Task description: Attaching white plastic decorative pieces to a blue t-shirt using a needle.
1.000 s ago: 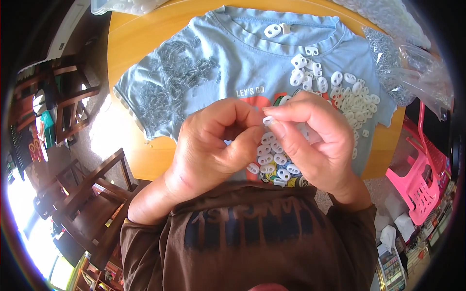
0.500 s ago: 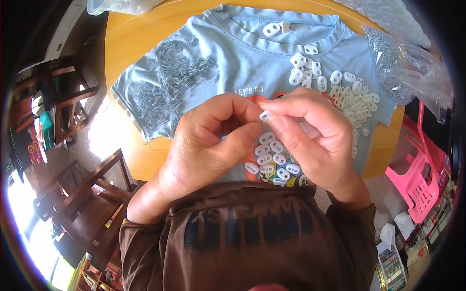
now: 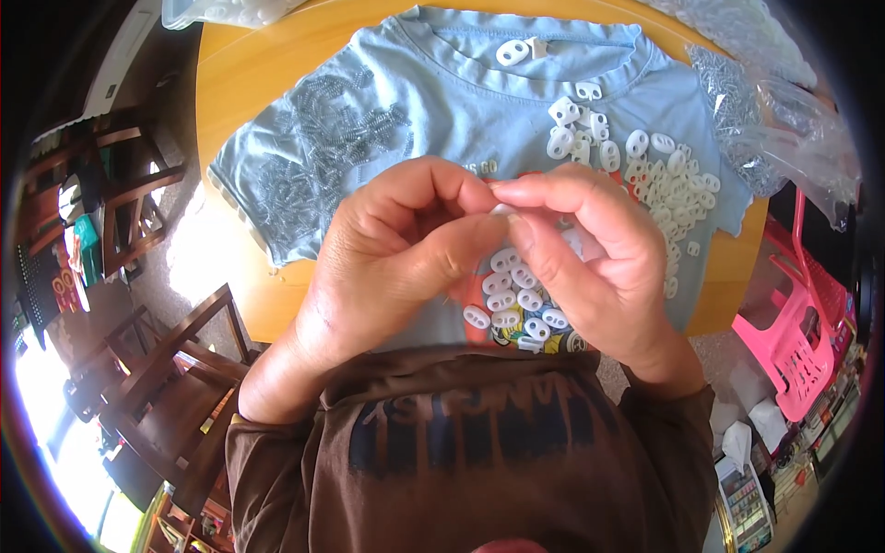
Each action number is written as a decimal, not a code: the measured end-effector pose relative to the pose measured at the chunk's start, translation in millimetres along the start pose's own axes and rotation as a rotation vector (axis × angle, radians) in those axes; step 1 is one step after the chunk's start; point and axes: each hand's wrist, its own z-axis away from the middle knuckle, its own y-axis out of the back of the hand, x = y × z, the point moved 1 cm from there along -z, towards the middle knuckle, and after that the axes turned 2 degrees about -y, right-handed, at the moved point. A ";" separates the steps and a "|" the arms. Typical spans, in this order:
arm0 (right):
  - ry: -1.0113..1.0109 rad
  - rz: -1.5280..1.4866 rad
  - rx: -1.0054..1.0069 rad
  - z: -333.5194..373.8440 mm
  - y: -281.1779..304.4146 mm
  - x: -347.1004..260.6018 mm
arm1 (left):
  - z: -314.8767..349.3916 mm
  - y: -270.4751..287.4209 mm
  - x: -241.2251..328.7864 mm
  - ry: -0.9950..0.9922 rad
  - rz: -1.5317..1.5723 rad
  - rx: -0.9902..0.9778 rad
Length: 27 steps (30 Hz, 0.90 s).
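My left hand (image 3: 383,253) and my right hand (image 3: 604,253) meet above the shirt, both closed in a pinch. Between their fingertips sits a small white cord lock piece (image 3: 502,210), mostly covered by thumbs and fingers. Just below the hands lies a group of white two-hole cord locks (image 3: 528,300). A loose heap of small metal springs (image 3: 323,152) spreads over the shirt's left side, beyond my left hand. Past my right hand are more white cord lock parts (image 3: 678,198), the smaller ones heaped together.
A light blue T-shirt (image 3: 442,101) covers much of the wooden table (image 3: 240,74). At the far right lie a clear bag of springs (image 3: 728,111) and other clear plastic. A clear container (image 3: 230,11) stands far left. A pink plastic basket (image 3: 797,355) is right; wooden chairs (image 3: 175,396) stand left.
My fingertips have closed further around the small white piece, so less of it shows. The left thumb has come up against it. Things on the shirt lie as before.
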 end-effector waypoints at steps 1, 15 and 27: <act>0.068 0.045 0.039 -0.8 0.2 0.5 | -0.4 -0.7 0.3 0.003 0.001 -0.002; -0.259 -0.155 -0.023 4.5 6.0 -9.2 | -4.2 -0.7 5.3 -0.679 -0.755 0.005; -0.133 0.637 0.011 13.0 21.9 -22.7 | 26.9 24.9 -8.9 -0.517 -0.765 0.106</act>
